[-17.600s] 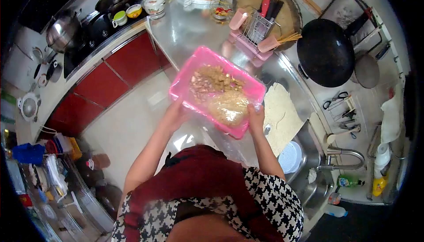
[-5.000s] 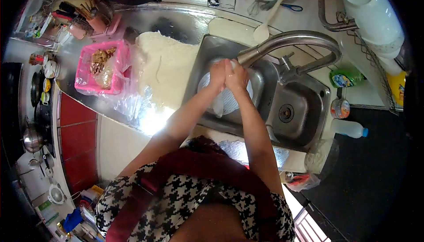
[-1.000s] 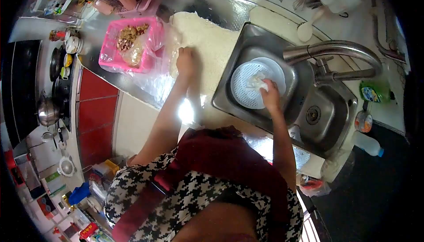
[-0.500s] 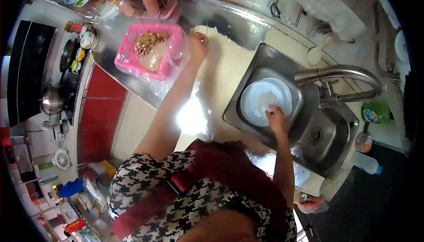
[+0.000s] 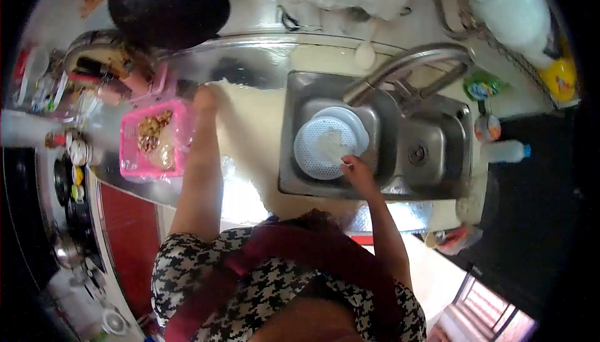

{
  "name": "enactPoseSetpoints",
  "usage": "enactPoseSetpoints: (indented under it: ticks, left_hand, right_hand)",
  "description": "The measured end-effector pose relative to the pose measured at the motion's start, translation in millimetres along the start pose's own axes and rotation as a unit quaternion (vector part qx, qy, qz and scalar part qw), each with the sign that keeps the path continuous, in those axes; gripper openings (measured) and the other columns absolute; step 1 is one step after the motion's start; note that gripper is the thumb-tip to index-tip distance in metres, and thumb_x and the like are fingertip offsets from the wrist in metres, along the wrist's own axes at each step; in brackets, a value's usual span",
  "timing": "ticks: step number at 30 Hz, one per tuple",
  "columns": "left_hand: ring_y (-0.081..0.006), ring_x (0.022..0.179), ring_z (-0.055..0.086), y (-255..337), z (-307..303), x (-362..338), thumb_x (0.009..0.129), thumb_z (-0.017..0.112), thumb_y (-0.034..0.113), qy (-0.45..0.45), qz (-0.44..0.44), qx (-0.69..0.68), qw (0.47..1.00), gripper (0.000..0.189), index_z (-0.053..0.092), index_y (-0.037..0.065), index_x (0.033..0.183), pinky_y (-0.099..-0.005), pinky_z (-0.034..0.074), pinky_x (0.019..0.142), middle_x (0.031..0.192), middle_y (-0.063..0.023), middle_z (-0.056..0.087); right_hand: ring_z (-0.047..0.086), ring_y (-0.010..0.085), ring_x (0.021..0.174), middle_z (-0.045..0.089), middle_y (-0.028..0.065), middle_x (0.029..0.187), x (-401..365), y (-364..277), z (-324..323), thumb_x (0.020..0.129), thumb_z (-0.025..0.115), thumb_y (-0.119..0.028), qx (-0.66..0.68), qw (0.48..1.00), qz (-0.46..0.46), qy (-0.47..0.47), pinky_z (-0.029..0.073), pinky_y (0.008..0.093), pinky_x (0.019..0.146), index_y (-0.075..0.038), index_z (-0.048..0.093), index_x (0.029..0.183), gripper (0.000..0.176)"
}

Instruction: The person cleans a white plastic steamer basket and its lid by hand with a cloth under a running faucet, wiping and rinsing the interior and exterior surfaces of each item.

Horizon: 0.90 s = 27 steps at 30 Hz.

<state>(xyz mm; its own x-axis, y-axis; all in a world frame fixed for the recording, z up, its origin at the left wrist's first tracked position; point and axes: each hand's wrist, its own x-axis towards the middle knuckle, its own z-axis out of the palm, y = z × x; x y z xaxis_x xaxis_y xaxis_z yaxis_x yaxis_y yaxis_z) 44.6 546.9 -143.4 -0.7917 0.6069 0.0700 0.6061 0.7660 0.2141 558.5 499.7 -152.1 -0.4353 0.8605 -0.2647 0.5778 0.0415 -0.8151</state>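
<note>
In the left sink basin lies a white perforated colander [image 5: 306, 154], overlapping a second white round bowl [image 5: 357, 131]. A pale, whitish clump [image 5: 331, 142] sits inside the colander. My right hand [image 5: 357, 172] is over the colander's near right edge, fingertips pinched together beside the clump. What is between them is too small to make out. My left hand [image 5: 206, 97] rests on the counter, curled up, with its fingers largely hidden. Just left of it stands a pink plastic basket [image 5: 127, 148], lined with clear plastic and holding brownish pieces and a clear bag.
A curved metal faucet [image 5: 431, 61] arches above the double sink [image 5: 459, 186]. Right of it are a green bottle [image 5: 482, 86] and a white bottle [image 5: 506, 151]. A dark wok [image 5: 169, 8] hangs at the back left. Knives and utensils stand behind the basket.
The view has turned and shifted, so the sink and basket appear further left. My right hand stays at the colander; my left hand remains on the counter near the basket.
</note>
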Motion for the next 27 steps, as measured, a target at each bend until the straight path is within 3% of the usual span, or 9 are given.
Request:
enactPoseSetpoints:
  ticks: [2,4,6,9,13,16,18,21,27]
  left_hand:
    - [-0.0378,0.087,0.061,-6.6,-0.8,-2.3,0.080,0.050,0.016,0.002,0.107,-0.008,0.994,0.021,0.056,-0.003,0.087,-0.0437,0.050,0.073,0.088,-0.0227,0.063]
    - [-0.0289,0.065,0.061,-11.6,23.5,5.7,0.078,0.055,0.021,-0.016,0.210,-0.016,0.977,0.021,0.057,0.002,0.088,-0.0389,0.049,0.061,0.079,-0.0149,0.064]
    - [-0.0173,0.052,0.052,21.1,27.0,-32.9,0.077,0.060,0.014,-0.087,0.219,-0.290,0.927,0.014,0.052,0.003,0.078,-0.0305,0.043,0.050,0.064,-0.0060,0.057]
    - [-0.0072,0.053,0.045,99.3,-3.0,-150.3,0.082,0.056,0.006,-0.270,0.225,-0.454,0.819,0.012,0.048,0.006,0.073,-0.0229,0.037,0.048,0.063,0.0017,0.051]
    - [-0.0221,0.062,0.058,162.1,-15.8,-271.7,0.076,0.060,0.009,-0.288,0.352,-0.302,0.838,0.013,0.051,0.003,0.082,-0.0315,0.046,0.059,0.069,-0.0137,0.058]
    - [-0.0291,0.063,0.059,196.6,-44.2,-332.8,0.075,0.059,0.006,-0.300,0.387,-0.355,0.796,0.012,0.052,0.003,0.084,-0.0348,0.046,0.059,0.070,-0.0148,0.058]
    - [-0.0297,0.063,0.058,208.1,-49.2,-348.0,0.075,0.059,0.005,-0.324,0.422,-0.329,0.780,0.013,0.052,0.002,0.085,-0.0356,0.046,0.059,0.070,-0.0153,0.058]
    - [-0.0216,0.063,0.057,221.3,-40.1,-364.3,0.071,0.061,-0.001,-0.326,0.483,-0.300,0.755,0.017,0.050,0.002,0.084,-0.0315,0.046,0.060,0.071,-0.0121,0.056]
    - [-0.0183,0.066,0.056,260.6,-58.7,-414.4,0.071,0.061,-0.003,-0.325,0.555,-0.322,0.695,0.019,0.052,0.003,0.087,-0.0304,0.046,0.059,0.075,-0.0120,0.056]
  right_hand:
    - [0.062,0.0239,0.083,0.063,0.0141,0.097,6.9,1.5,9.4,0.083,0.061,-0.020,0.036,0.999,-0.003,-0.001,0.048,0.0335,0.075,-0.005,0.058,0.106,0.028]
    - [0.063,0.0234,0.080,0.064,0.0127,0.097,11.9,-9.0,13.1,0.083,0.061,-0.020,0.055,0.998,-0.030,0.021,0.048,0.0332,0.075,-0.005,0.060,0.105,0.026]
    - [0.063,0.0232,0.078,0.065,0.0105,0.093,17.2,-23.2,15.3,0.084,0.061,-0.023,0.110,0.992,-0.040,0.040,0.048,0.0332,0.074,-0.005,0.061,0.101,0.025]
    - [0.062,0.0193,0.078,0.065,0.0097,0.086,30.1,-39.4,18.9,0.084,0.060,-0.034,0.140,0.989,-0.026,0.049,0.048,0.0328,0.071,-0.005,0.062,0.099,0.033]
    - [0.063,0.0249,0.072,0.066,0.0119,0.083,29.8,-55.6,10.3,0.082,0.060,-0.038,0.198,0.958,-0.053,0.203,0.048,0.0333,0.067,-0.005,0.062,0.099,0.037]
    - [0.062,0.0232,0.071,0.065,0.0119,0.082,7.4,-48.5,-9.6,0.083,0.060,-0.036,0.246,0.937,-0.047,0.244,0.048,0.0321,0.067,-0.003,0.062,0.097,0.036]
    - [0.061,0.0187,0.070,0.064,0.0113,0.080,-13.6,-38.6,-24.1,0.083,0.061,-0.033,0.319,0.918,0.053,0.231,0.048,0.0301,0.067,-0.001,0.062,0.094,0.034]
    - [0.058,0.0137,0.073,0.062,0.0069,0.081,-45.9,-29.8,-39.5,0.084,0.061,-0.026,0.380,0.880,0.010,0.286,0.047,0.0277,0.068,0.000,0.061,0.090,0.026]
    - [0.058,0.0137,0.072,0.063,0.0114,0.081,-108.2,-20.4,-76.6,0.084,0.061,-0.024,0.263,0.888,0.055,0.373,0.047,0.0295,0.064,0.000,0.061,0.091,0.025]
